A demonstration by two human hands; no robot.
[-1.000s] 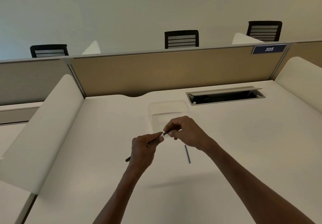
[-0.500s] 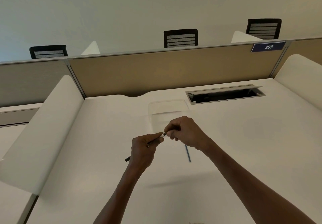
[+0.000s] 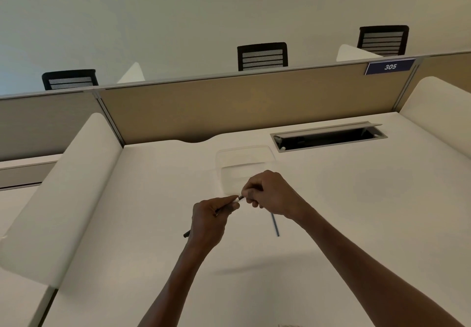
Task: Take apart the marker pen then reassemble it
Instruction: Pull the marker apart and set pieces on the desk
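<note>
both hands raised over desk (image 3: 356, 224), left hand (image 3: 209, 221) fingers gripping marker barrel (image 3: 187, 234), right hand (image 3: 270, 193) pinching its tip

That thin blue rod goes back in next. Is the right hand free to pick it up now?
Probably not yet: the right hand pinches the marker pen tip. The blue rod lies uncovered on the desk, just below its wrist.

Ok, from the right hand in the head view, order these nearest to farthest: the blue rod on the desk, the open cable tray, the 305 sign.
From the right hand:
1. Blue rod, lying on the desk just below the wrist.
2. Cable tray, set in the desk, beyond and to the right.
3. 305 sign, on the partition's top edge, far right.
</note>
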